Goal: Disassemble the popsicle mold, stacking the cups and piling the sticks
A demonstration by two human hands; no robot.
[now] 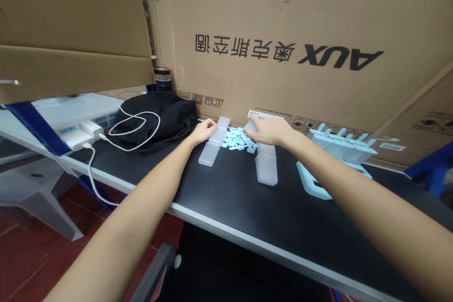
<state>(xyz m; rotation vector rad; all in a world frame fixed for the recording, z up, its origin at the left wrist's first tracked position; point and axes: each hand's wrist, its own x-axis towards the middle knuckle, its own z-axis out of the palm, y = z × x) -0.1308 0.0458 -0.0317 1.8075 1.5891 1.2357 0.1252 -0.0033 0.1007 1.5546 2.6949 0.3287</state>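
Observation:
Two rows of translucent white plastic cases lie on the black tabletop, the left cases [209,154] and the right cases [266,170]. Between the rows is a loose pile of small light-blue plastic pieces [236,139]. My left hand [204,131] rests at the left row's outer edge, fingers curled in; whatever they may hold is hidden. Over the far part of the right row, my right hand [269,130] has its thumb and fingers around a translucent case [250,126], beside the pile. The hand hides part of that row.
A light-blue popsicle mould with sticks [339,146] stands right, near my right forearm. A black cloth bag [159,118], white cable [141,118] and power strip [79,137] lie left. A dark jar [163,79] and large cardboard box [283,19] stand behind.

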